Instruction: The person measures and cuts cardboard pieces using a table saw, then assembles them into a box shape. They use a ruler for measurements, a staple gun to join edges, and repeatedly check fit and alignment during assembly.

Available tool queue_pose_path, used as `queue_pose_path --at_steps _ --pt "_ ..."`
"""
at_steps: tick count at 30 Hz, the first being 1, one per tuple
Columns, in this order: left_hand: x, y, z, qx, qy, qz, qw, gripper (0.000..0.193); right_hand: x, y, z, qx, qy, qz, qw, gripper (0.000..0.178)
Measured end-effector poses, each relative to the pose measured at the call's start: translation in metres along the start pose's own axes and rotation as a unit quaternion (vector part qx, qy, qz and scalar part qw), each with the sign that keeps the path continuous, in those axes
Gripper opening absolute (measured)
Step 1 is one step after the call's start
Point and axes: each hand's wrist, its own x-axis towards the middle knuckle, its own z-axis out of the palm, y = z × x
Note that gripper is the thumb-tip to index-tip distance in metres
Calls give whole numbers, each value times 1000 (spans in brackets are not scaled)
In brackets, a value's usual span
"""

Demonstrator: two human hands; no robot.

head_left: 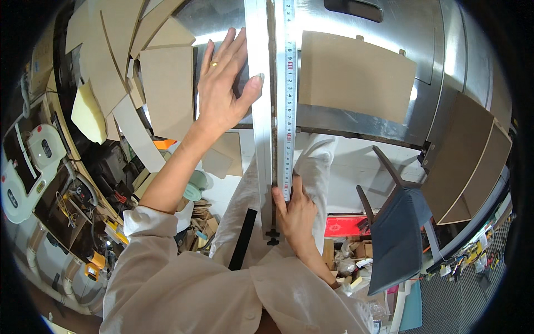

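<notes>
A long pale metal fence (259, 100) runs from the far edge over the steel table toward my body. Beside it on the right lies a ruler strip (288, 100) with printed marks. My left hand (222, 83) is flat with spread fingers, its thumb against the fence and its palm by the table; a ring is on one finger. My right hand (297, 214) closes on the near end of the ruler strip, thumb on the left side and a finger along the right. Under it, the fence's dark near end carries a black knob (272, 237).
A brown board (356, 75) lies right of the ruler on the steel table (328, 117). Several boards (167, 92) are stacked at left. A dark blue chair (397, 239) and an open brown box (467, 161) stand at right. Scraps fill boxes below.
</notes>
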Motion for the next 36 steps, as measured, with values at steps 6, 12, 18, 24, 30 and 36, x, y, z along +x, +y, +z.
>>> queue_pose_path --at_steps 6,12,18,24,30,36 --pt "-2 -3 0 17 -3 8 1000 65 0 2 4 80 -55 51 994 76" --pt "-2 -5 2 15 0 5 1000 65 3 6 5 100 -45 21 994 82" --pt "-3 -4 1 17 -1 6 1000 64 4 5 1 113 -63 24 991 79" --pt "-3 -3 1 20 3 8 1000 63 8 25 20 306 -20 -11 952 68" --pt "-2 -3 0 2 9 7 1000 62 9 28 23 281 -37 7 959 54" --pt "2 6 -5 19 25 12 999 60 5 11 3 172 -50 16 984 45"
